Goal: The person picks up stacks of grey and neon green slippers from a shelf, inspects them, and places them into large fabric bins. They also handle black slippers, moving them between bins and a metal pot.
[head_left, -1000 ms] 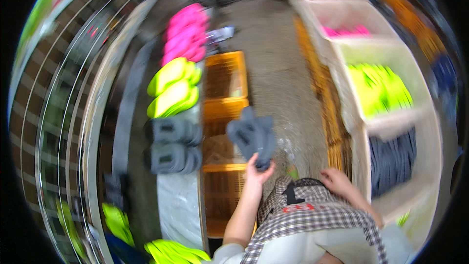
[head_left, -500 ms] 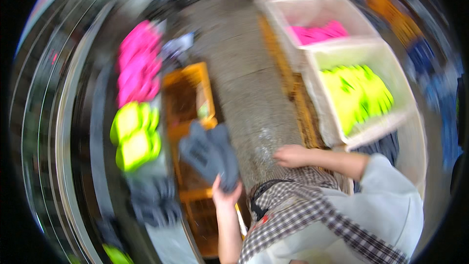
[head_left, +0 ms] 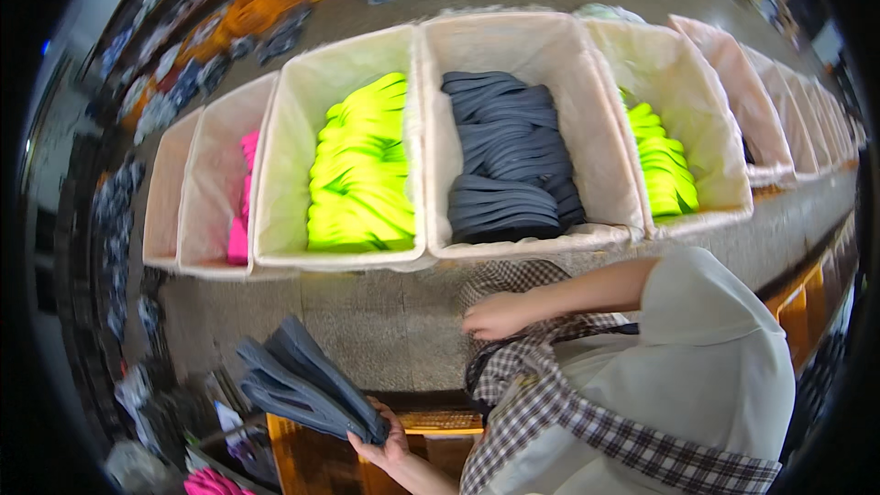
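Grey pieces (head_left: 312,380) hide part of the left grip (head_left: 390,443), and the lower edge cuts off a pink heap (head_left: 213,483).

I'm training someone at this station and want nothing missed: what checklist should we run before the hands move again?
1. Left hand gripping the held grey sole-shaped pieces at one end: ok.
2. Right hand free of any visible item: ok.
3. Held pieces clear of the pale bins: ok.
4. Stacked grey pieces unmixed with neon yellow ones on the visible surface: ok.
5. Exact count of held pieces: cannot tell; they overlap.
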### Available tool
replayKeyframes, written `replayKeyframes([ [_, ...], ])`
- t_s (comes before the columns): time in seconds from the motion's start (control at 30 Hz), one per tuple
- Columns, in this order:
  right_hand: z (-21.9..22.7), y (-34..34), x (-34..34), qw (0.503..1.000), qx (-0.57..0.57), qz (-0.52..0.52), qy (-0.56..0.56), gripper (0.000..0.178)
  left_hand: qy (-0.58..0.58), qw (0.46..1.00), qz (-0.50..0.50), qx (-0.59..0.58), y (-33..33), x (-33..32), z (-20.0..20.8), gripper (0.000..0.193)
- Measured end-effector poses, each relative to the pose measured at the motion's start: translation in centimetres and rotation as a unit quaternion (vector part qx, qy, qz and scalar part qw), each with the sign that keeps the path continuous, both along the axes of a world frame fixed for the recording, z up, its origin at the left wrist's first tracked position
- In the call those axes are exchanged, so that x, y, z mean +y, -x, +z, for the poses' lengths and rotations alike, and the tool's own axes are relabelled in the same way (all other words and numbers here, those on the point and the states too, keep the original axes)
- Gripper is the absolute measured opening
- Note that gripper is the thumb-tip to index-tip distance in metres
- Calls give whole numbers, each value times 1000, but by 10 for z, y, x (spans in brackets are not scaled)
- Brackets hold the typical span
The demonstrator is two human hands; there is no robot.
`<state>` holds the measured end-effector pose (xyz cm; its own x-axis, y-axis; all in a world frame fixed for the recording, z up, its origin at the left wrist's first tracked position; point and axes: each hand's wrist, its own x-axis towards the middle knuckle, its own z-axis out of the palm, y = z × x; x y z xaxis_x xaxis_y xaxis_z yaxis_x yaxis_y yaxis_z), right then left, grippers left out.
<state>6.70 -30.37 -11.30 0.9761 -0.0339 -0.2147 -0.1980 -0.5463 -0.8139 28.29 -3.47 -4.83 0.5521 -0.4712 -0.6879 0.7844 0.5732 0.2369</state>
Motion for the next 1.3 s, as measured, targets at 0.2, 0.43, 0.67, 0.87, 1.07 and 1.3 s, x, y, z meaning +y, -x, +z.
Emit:
replayKeyframes([
  [0.2, 13, 146, -4, 956, 40, -292, -8, 23, -155, 943, -252, -154, 16, -155, 34, 63],
  [0.43, 13, 232, -12, 871, 19, -489, -46, 21, -164, 635, -462, -597, 71, -387, 28, 78],
  [0.67, 11, 276, -27, 762, 28, -646, -36, 20, -133, -23, -466, -874, 131, -549, -72, 78],
  [0.87, 19, 292, 17, 657, 138, -738, -70, 18, 93, -228, -496, -833, 166, -547, -170, 81],
  [1.07, 20, 228, 72, 566, 189, -798, -90, 19, 95, -175, -496, -845, 186, -546, -208, 90],
  [1.3, 30, 126, 122, 578, 210, -778, -126, 25, 150, -215, -533, -805, 172, -548, -218, 93],
])
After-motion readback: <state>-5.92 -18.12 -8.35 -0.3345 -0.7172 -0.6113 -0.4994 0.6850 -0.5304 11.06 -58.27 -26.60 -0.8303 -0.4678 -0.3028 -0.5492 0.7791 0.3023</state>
